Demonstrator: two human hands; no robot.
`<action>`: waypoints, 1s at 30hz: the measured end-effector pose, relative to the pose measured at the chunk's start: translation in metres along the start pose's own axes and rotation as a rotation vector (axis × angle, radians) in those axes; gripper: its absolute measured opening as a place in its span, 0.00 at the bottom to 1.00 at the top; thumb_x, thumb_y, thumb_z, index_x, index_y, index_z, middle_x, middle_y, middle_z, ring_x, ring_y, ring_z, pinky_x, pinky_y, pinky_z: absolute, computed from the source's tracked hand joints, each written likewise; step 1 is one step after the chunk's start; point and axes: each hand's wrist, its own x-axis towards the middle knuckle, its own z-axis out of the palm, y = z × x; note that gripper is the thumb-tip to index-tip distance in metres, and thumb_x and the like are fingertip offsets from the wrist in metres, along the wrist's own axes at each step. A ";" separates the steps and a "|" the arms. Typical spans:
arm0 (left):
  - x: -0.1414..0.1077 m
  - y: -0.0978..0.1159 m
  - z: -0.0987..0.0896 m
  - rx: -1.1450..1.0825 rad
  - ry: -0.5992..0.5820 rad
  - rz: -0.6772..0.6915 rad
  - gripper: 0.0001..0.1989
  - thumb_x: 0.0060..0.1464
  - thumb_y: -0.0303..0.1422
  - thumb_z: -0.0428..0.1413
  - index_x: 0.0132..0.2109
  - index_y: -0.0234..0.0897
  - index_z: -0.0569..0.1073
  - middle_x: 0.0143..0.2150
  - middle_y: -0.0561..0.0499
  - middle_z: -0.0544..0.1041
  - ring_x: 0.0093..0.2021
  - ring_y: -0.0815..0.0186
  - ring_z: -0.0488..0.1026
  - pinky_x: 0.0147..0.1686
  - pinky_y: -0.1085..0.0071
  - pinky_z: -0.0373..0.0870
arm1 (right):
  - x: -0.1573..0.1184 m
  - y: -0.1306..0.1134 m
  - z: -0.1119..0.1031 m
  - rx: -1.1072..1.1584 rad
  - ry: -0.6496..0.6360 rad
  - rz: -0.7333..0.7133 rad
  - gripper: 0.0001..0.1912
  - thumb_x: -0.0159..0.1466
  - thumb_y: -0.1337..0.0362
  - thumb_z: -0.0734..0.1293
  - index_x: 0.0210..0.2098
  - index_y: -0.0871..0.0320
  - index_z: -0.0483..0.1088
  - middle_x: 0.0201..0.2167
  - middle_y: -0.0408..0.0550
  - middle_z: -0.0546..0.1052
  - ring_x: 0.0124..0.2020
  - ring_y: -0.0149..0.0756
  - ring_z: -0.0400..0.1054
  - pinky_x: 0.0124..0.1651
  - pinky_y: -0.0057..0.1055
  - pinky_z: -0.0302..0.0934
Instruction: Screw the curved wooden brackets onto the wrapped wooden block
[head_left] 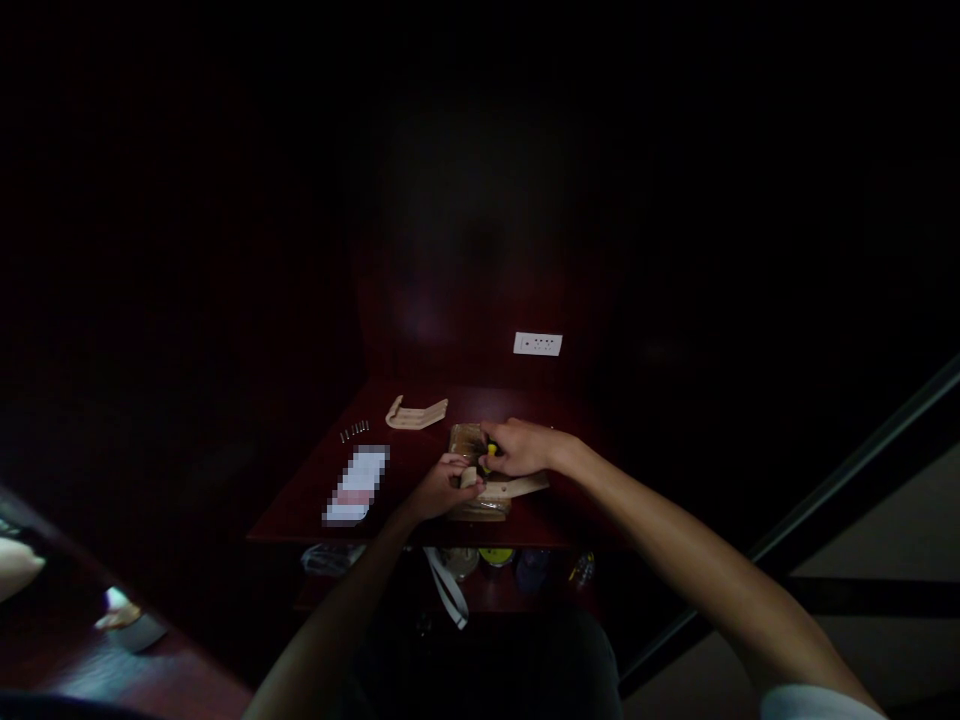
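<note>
One white socket plate [538,344] marks the near-black wall [450,340] behind a dark red worktop [412,462]. A pixelated white rectangle [358,485] is unreadable. The left grip [441,488] holds a pale wooden piece [529,487] over a wrapped brown block [468,437]; the right grip [519,447] closes around a yellow object [491,452], mostly hidden.

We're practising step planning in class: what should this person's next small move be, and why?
Probably turn the yellow tool slightly: the right hand grips it close by the pale wooden piece, which the left hand holds at one end. The tool's tip cannot be made out.
</note>
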 end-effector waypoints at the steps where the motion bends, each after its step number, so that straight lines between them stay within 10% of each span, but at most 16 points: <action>1: 0.000 0.000 0.000 0.001 -0.002 0.002 0.14 0.46 0.43 0.61 0.35 0.37 0.80 0.46 0.44 0.69 0.51 0.58 0.66 0.53 0.66 0.62 | -0.001 -0.001 0.000 0.000 -0.007 0.007 0.18 0.61 0.55 0.62 0.47 0.58 0.64 0.32 0.48 0.75 0.24 0.31 0.65 0.22 0.26 0.49; 30: 0.000 0.005 -0.002 -0.017 -0.017 -0.019 0.13 0.46 0.42 0.62 0.36 0.37 0.80 0.46 0.44 0.68 0.51 0.58 0.66 0.54 0.65 0.62 | 0.000 -0.004 -0.004 -0.002 -0.039 -0.051 0.16 0.59 0.60 0.64 0.46 0.56 0.63 0.33 0.47 0.74 0.26 0.31 0.65 0.23 0.25 0.49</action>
